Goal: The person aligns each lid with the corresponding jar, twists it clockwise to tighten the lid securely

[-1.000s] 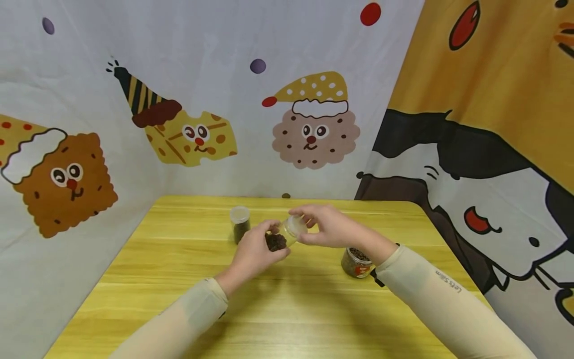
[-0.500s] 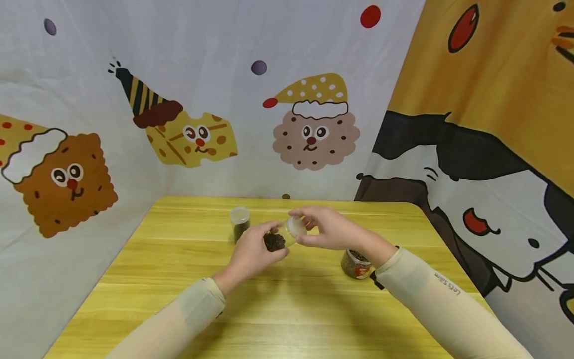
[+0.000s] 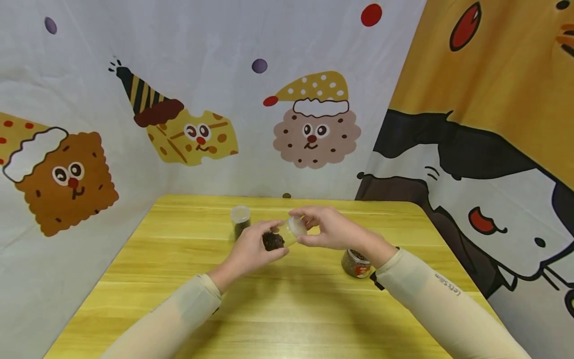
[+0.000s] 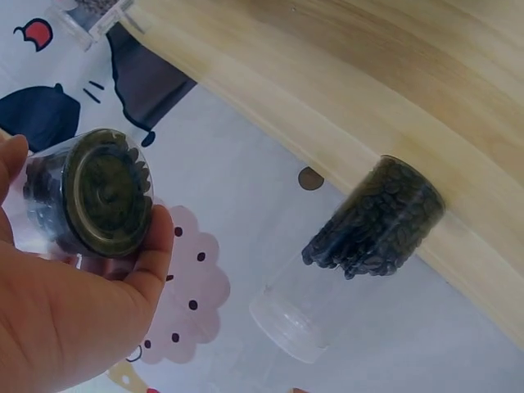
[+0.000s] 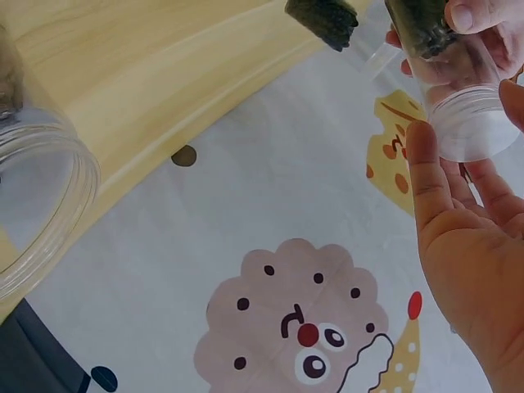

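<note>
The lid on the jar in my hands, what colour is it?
The lid is whitish and translucent, best seen in the right wrist view.

Three jars [image 3: 287, 232] [image 3: 241, 227] [image 3: 354, 266], two hands [image 3: 251, 248] [image 3: 332, 229], two sleeves [image 3: 172, 319] [image 3: 448, 304], one table [image 3: 278, 324], three cartoon snacks [image 3: 82, 199] [image 3: 179, 149] [image 3: 327, 147]

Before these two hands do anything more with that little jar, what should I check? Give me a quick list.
1. Left hand steadying the held jar: ok, fingers and thumb curl around it.
2. Right hand at the white lid: ok, fingers and thumb are around it.
3. White lid tight or loose: cannot tell.
4. Held jar upright: not ok, it is tilted, lid end toward the right hand.
5. Tall jar behind the left hand: ok, upright with its cover on.
6. Labelled jar by the right forearm: ok, standing upright.
</note>
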Available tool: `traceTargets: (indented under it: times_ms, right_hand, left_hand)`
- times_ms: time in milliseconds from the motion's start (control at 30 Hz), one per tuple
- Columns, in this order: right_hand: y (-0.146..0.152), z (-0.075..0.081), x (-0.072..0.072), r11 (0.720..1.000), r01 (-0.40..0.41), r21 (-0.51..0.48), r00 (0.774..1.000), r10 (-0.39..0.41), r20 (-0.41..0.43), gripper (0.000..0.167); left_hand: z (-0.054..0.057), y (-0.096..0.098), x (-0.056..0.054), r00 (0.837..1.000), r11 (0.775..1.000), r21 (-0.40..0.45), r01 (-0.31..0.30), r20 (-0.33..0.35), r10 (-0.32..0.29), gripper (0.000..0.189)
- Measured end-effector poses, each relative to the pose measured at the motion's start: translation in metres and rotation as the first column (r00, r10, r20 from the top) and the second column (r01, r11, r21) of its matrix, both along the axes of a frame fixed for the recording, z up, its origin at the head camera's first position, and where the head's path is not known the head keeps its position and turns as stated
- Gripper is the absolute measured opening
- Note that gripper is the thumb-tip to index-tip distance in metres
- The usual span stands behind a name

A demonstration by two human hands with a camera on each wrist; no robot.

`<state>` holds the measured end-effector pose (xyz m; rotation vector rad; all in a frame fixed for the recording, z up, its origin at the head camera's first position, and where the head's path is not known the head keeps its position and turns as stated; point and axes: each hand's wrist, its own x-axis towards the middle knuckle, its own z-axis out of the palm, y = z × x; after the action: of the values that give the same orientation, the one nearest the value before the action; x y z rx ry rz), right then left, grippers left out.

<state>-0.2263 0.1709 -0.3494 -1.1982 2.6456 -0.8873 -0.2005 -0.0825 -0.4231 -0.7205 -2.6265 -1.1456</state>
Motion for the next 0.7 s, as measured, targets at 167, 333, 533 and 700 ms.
traceTargets:
  times_ms: [167, 333, 533, 700]
  right_hand:
    - [0.000, -0.001, 0.001, 1.000, 0.008, -0.002, 1.000, -0.008, 0.021, 0.060]
    - [0.000, -0.003, 0.001, 1.000, 0.019, 0.010, 0.999, -0.019, 0.036, 0.061]
    - [0.000, -0.007, -0.001, 0.998, 0.055, 0.009, 0.996, -0.055, 0.075, 0.062]
    - [0.001, -0.011, -0.001, 0.999, 0.053, -0.002, 0.996, -0.053, 0.069, 0.061]
  left_hand:
    - [0.000, 0.000, 0.000, 1.000, 1.000, -0.003, -0.030, 0.009, 0.030, 0.062]
    - [0.000, 0.000, 0.000, 0.999, 0.999, -0.017, -0.037, -0.001, 0.037, 0.060]
    - [0.001, -0.001, 0.000, 0.999, 0.999, -0.020, -0.037, -0.005, 0.037, 0.060]
    - [0.002, 0.000, 0.001, 0.999, 0.999, -0.032, -0.044, -0.009, 0.044, 0.060]
